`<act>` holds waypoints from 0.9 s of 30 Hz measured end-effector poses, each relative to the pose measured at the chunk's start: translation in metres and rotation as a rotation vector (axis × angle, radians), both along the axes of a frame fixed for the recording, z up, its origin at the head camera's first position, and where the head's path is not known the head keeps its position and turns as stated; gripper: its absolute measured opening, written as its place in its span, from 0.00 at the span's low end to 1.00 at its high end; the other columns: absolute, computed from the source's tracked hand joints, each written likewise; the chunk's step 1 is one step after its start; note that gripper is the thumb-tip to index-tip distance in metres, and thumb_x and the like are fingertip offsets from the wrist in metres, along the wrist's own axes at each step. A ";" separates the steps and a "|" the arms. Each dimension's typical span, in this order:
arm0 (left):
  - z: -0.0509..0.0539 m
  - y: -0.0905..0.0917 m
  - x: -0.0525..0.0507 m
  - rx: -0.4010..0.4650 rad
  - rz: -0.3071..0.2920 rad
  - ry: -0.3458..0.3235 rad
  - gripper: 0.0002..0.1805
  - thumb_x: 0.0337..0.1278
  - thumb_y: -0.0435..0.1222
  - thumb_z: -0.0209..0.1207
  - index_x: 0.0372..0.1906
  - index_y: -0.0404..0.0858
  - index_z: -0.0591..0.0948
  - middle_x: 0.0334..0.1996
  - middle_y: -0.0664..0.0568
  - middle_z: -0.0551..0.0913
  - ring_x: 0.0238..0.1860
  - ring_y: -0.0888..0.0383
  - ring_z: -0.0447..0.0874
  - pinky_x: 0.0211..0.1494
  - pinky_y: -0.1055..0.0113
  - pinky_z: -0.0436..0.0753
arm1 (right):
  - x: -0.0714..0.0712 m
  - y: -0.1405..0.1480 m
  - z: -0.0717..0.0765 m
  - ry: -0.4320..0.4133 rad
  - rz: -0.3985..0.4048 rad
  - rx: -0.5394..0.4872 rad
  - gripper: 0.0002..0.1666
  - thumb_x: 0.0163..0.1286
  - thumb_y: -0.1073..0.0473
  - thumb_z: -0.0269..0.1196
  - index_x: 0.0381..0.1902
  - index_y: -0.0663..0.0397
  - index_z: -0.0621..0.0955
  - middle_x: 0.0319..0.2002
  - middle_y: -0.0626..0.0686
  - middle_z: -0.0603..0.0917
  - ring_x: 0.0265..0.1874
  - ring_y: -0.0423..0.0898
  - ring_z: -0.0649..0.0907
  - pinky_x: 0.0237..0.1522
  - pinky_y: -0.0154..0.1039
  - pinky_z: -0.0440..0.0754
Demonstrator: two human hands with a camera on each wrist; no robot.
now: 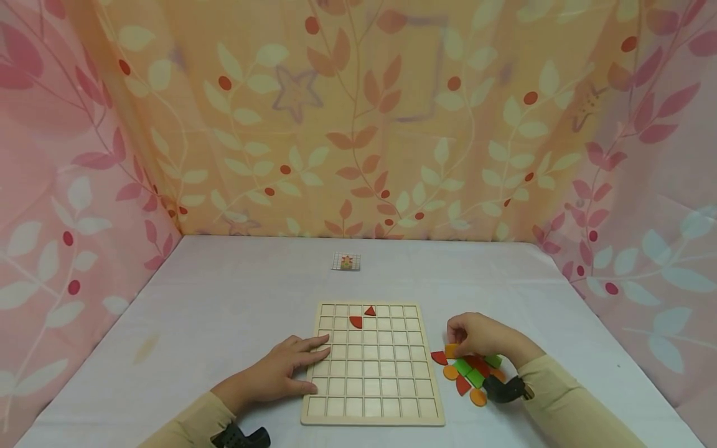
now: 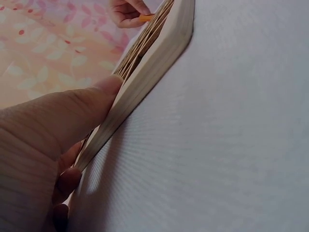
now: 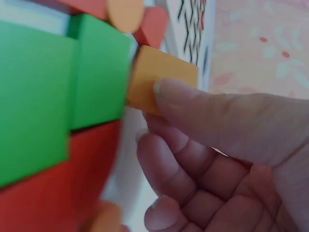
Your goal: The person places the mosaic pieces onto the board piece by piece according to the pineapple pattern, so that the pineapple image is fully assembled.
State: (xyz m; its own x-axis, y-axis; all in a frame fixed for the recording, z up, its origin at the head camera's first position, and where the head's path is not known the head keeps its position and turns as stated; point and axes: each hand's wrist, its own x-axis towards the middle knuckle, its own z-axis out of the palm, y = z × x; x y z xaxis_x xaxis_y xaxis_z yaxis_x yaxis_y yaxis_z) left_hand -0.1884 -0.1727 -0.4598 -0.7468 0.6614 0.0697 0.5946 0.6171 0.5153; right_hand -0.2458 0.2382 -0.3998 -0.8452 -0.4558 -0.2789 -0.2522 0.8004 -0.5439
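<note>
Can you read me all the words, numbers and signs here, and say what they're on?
No words, labels, brands or numbers can be read.
Card: a tiny coloured picture on a grid; too small to tell if there's writing.
Board: just grid lines.
Pieces: plain colours where they show.
Curtain: a star shape and leaves, no readable letters.

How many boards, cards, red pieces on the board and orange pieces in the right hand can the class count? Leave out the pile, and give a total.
Board: 1
Card: 1
Red pieces on the board: 2
Orange piece in the right hand: 1
Total: 5
</note>
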 end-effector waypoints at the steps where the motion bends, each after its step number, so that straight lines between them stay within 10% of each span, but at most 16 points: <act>1: 0.000 0.000 0.000 0.001 -0.001 0.003 0.39 0.49 0.60 0.55 0.66 0.49 0.65 0.69 0.58 0.56 0.52 0.64 0.61 0.54 0.57 0.62 | -0.001 0.000 0.002 -0.008 0.002 -0.005 0.09 0.52 0.64 0.68 0.22 0.51 0.76 0.20 0.47 0.74 0.23 0.44 0.72 0.24 0.38 0.70; 12: 0.000 0.000 0.000 -0.007 -0.005 0.014 0.39 0.50 0.60 0.55 0.66 0.49 0.65 0.69 0.57 0.56 0.51 0.64 0.61 0.54 0.58 0.62 | -0.021 -0.035 0.018 0.056 -0.010 -0.042 0.08 0.55 0.65 0.66 0.23 0.52 0.76 0.21 0.47 0.75 0.23 0.44 0.72 0.27 0.38 0.69; 27: 0.000 0.000 0.001 -0.004 -0.008 0.019 0.39 0.49 0.60 0.55 0.66 0.49 0.65 0.69 0.57 0.56 0.51 0.64 0.61 0.53 0.58 0.62 | -0.050 -0.101 0.001 0.162 -0.016 -0.154 0.05 0.56 0.65 0.65 0.26 0.55 0.78 0.22 0.46 0.76 0.26 0.43 0.73 0.32 0.37 0.71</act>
State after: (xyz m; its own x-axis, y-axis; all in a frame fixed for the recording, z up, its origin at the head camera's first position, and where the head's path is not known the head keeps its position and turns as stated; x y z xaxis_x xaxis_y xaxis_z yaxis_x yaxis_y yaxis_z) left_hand -0.1877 -0.1726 -0.4603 -0.7402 0.6676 0.0807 0.6090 0.6146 0.5014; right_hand -0.2953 0.1373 -0.3984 -0.8808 -0.4687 -0.0673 -0.3340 0.7157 -0.6133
